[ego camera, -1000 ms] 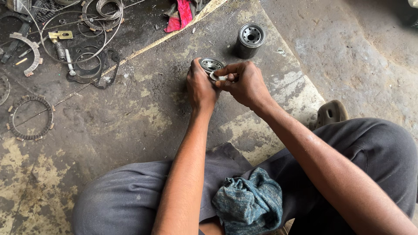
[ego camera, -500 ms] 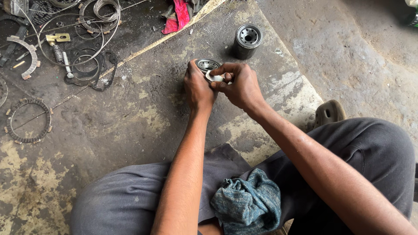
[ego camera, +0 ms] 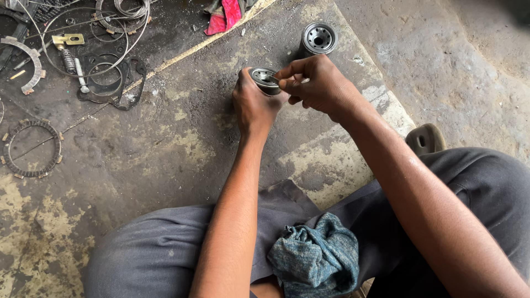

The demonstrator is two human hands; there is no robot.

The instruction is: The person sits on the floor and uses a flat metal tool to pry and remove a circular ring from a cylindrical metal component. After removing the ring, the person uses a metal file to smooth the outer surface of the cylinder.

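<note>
My left hand [ego camera: 253, 105] grips a small round metal canister, an oil filter [ego camera: 265, 79], from below and holds it up with its open end facing me. My right hand [ego camera: 316, 84] is curled over the filter's right rim, with fingertips pinching at its top edge. What the fingers pinch is too small to make out. A second, dark oil filter [ego camera: 318, 38] stands upright on the concrete floor just beyond my hands.
A blue-green rag [ego camera: 314, 259] lies on my lap. A toothed clutch ring [ego camera: 32, 149] lies at the left. Gaskets and wire loops [ego camera: 107, 72], a spring, a curved metal shoe [ego camera: 25, 58] and a red cloth [ego camera: 225, 19] are strewn at the top. A sandal [ego camera: 425, 139] sits right.
Both hands with the filter stay close together. My right fingers have shifted over the filter's rim, and the view has tilted slightly.
</note>
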